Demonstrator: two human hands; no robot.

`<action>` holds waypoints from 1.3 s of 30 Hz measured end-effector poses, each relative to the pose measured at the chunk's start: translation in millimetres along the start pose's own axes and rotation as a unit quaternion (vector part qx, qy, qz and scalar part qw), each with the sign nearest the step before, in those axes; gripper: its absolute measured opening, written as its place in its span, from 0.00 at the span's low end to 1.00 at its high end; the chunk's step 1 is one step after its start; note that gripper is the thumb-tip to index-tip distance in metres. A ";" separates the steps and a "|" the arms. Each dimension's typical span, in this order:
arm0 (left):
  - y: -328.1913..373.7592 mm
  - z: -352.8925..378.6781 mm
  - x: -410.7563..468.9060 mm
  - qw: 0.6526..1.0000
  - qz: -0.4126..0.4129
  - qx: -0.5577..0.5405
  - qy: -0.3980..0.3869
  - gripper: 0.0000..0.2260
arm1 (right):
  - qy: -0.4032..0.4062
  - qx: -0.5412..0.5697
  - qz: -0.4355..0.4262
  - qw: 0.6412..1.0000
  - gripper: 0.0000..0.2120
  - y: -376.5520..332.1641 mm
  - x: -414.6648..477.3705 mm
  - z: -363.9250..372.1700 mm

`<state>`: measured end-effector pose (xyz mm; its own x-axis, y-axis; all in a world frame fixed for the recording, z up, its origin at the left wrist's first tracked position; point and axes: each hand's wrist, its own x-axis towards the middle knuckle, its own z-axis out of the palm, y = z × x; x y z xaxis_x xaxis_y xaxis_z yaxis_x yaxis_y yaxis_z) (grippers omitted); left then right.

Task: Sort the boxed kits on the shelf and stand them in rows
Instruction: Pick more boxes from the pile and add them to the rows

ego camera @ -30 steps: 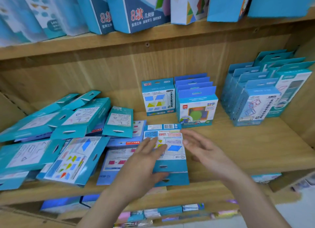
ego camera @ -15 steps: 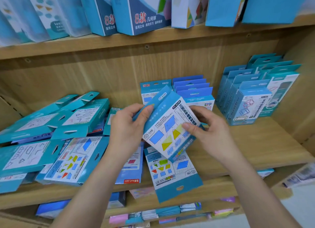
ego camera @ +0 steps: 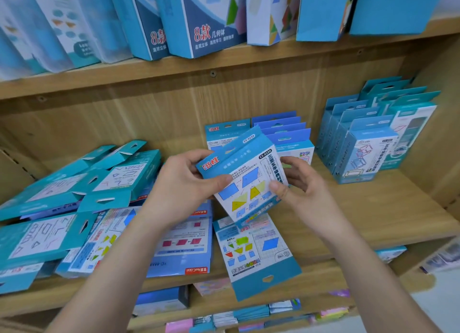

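Tilting with its hanger tab toward the upper left of the frame, a kit (ego camera: pixel 249 181) is held above the shelf (ego camera: pixel 373 208) at mid-frame, clear of the board. It is gripped by both hands. The left hand (ego camera: pixel 184 183) is closed on its upper left corner, thumb pressed on the printed front and fingers curled behind the blue header. The right hand (ego camera: pixel 301 190) pinches its right edge, thumb on the front and the other fingers bent behind the box. Blue and yellow shapes are printed on the white face.

Just below the held kit, a flat kit (ego camera: pixel 258 253) lies face up on the shelf, its tab end hanging past the front edge toward the bottom of the frame. Behind the held kit, a middle row (ego camera: pixel 288 138) of blue kits stands upright against the back panel, and a single kit (ego camera: pixel 219 133) stands just left of that row, partly hidden. At the right of the frame, a right row (ego camera: pixel 361 143) of kits stands upright in files, well apart from the middle row.

At the left of the frame, a heap (ego camera: pixel 74 183) of teal kits lies flat and overlapping in no order; more flat kits under the left forearm are partly covered. On the board above, tall boxes (ego camera: pixel 206 21) are stood side by side. Below the shelf, further packets are seen, too blurred to be told apart.
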<state>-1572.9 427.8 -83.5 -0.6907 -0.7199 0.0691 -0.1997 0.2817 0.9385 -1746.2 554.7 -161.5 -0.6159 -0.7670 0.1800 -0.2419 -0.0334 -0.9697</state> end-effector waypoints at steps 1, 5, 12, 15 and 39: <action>0.5 -3.2 2.2 0.999 0.019 0.016 0.022 0.12 | -0.016 -0.029 0.002 0.999 0.25 0.6 -2.2 -2.5; -3.0 -27.5 21.3 0.982 0.061 0.096 0.151 0.13 | -0.126 -0.192 0.007 0.973 0.40 3.9 -15.3 -13.8; -18.2 -47.0 67.5 0.974 0.043 0.154 0.158 0.16 | -0.186 -0.264 -0.027 0.946 0.38 9.0 -13.8 -5.4; -19.9 -44.6 83.2 0.971 0.054 0.190 0.134 0.16 | -0.227 -0.296 -0.015 0.928 0.40 6.5 -12.4 -6.3; -59.3 5.2 134.9 0.936 -0.007 0.347 0.061 0.32 | -0.389 -0.400 0.044 0.829 0.49 10.9 -16.2 4.8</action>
<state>-1657.8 317.2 -131.6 -0.6088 -0.7817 0.1352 -0.6408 0.5851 0.4970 -1735.2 563.7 -175.8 -0.0633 -0.9355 -0.3475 -0.8329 0.2414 -0.4981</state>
